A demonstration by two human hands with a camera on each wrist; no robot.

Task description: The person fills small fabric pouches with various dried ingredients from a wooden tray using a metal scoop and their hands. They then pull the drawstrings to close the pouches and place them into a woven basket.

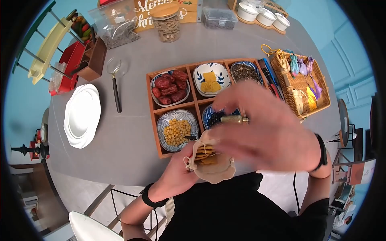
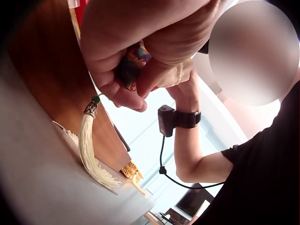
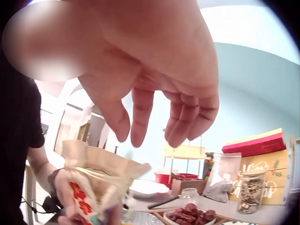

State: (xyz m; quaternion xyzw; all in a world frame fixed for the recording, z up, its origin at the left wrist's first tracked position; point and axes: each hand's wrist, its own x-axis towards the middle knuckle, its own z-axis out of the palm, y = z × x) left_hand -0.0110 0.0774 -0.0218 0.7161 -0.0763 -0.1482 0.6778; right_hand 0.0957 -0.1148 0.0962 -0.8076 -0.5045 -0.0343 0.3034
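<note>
A beige drawstring pouch (image 1: 217, 173) with orange-brown slices (image 1: 207, 152) inside is gripped by my left hand (image 1: 177, 172) at the tray's front edge. In the left wrist view, my left hand (image 2: 140, 37) has its fingers curled round the pouch's patterned side (image 2: 132, 65). My right hand (image 1: 269, 136), blurred, hovers over the pouch's mouth. The right wrist view has my right hand (image 3: 159, 65) above the open pouch (image 3: 105, 164), fingers hanging apart with nothing between them. A brass-coloured handle (image 1: 233, 119) lies over the bowl of black beans (image 1: 214, 117), partly hidden by my right hand.
The wooden tray (image 1: 151, 120) holds bowls of red dates (image 1: 171, 86), yellow beans (image 1: 177, 131), yellow blocks (image 1: 210, 82) and dark bits (image 1: 245, 71). A wicker basket (image 1: 297, 84) stands right; white dishes (image 1: 82, 114) and a strainer (image 1: 116, 86) lie left. Jar (image 1: 167, 28) behind.
</note>
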